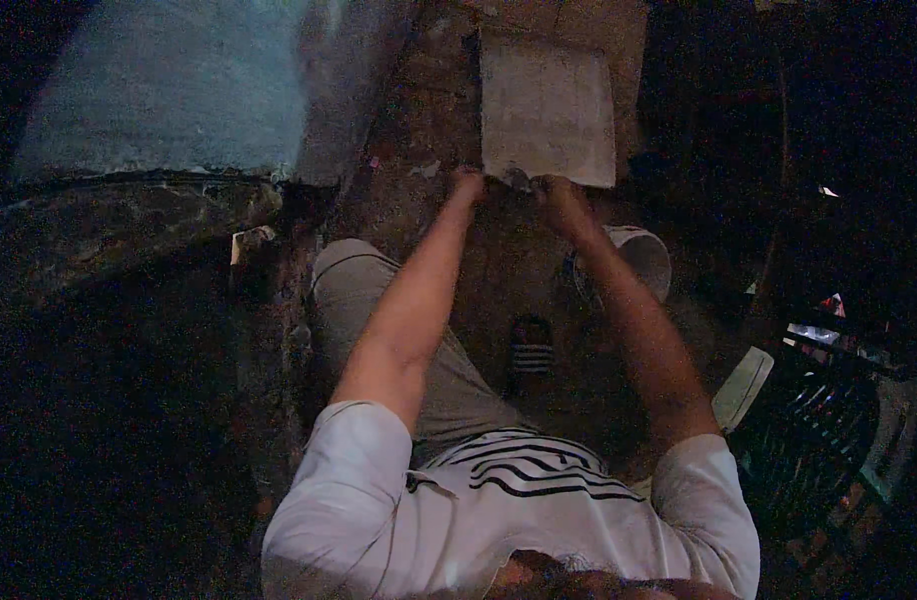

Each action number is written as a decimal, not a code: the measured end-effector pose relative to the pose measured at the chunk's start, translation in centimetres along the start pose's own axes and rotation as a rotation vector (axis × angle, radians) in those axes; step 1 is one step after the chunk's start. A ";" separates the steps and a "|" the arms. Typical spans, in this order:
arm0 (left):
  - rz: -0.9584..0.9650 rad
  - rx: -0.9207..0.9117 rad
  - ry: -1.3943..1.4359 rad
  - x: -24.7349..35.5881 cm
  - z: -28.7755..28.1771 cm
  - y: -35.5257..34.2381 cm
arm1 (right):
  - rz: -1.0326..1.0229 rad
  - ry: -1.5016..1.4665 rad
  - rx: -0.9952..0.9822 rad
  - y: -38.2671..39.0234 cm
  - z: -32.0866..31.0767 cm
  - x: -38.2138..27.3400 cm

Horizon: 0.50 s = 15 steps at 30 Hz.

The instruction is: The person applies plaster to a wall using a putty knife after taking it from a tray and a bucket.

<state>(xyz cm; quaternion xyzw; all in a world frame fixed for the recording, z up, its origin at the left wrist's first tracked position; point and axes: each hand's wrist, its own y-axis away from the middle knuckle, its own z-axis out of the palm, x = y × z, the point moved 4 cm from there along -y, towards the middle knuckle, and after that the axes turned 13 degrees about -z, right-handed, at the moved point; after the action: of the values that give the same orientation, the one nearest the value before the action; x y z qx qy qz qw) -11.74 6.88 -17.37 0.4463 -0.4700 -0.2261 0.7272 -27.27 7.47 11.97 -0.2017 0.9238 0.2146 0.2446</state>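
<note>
Two hands work at the near edge of the pale board (549, 110): left hand (467, 186) and right hand (561, 200) look part-curled, my grip too dim to tell; steadiness seems needed next.

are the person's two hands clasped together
No, the left hand and right hand are apart, both by the near edge of the pale rectangular panel.

Saw matt, blotchy finish on pale rect. panel (549, 110), soft matt cloth on white shirt (429, 530) & greyish trousers (364, 285), smooth plastic-like surf. on whitish bucket (651, 262). Noted bluish slab (179, 90) w/ matt face, v. rough along lower edge.
</note>
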 end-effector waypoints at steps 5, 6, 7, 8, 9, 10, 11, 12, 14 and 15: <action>-0.017 -0.038 -0.026 0.6 -0.1 1.1 | 0.105 -0.091 -0.046 -0.7 1.0 3.5; -0.034 -0.064 -0.031 0.7 0.0 1.2 | 0.215 -0.285 0.005 -0.5 1.2 4.4; -0.049 -0.095 -0.038 0.7 0.0 1.3 | 0.268 -0.384 0.030 -0.4 1.2 5.1; -0.061 -0.119 -0.046 0.7 -0.1 1.3 | 0.323 -0.482 0.060 -0.1 1.3 5.6; -0.070 -0.134 -0.048 0.6 -0.1 1.3 | 0.362 -0.455 -0.060 0.2 1.7 6.0; -0.075 -0.145 -0.059 0.6 -0.3 1.1 | 0.399 -0.427 -0.179 0.6 2.1 6.2; -0.067 -0.137 -0.072 0.7 -0.4 1.0 | 0.396 -0.432 -0.177 0.9 2.0 6.2; -0.048 -0.108 -0.077 0.7 -0.6 0.9 | 0.443 -0.635 -0.096 1.2 1.9 6.2; 0.022 -0.013 -0.090 1.5 -1.0 1.2 | 0.462 -0.853 -0.005 1.7 1.4 5.4; 0.076 0.062 -0.083 2.3 -1.2 1.9 | 0.033 -0.241 0.166 1.3 -0.8 3.9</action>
<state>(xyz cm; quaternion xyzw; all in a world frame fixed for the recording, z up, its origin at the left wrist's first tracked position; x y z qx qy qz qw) -9.82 6.64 -14.81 0.4409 -0.5232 -0.2020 0.7008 -31.25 7.09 10.89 -0.1384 0.9054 0.1643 0.3661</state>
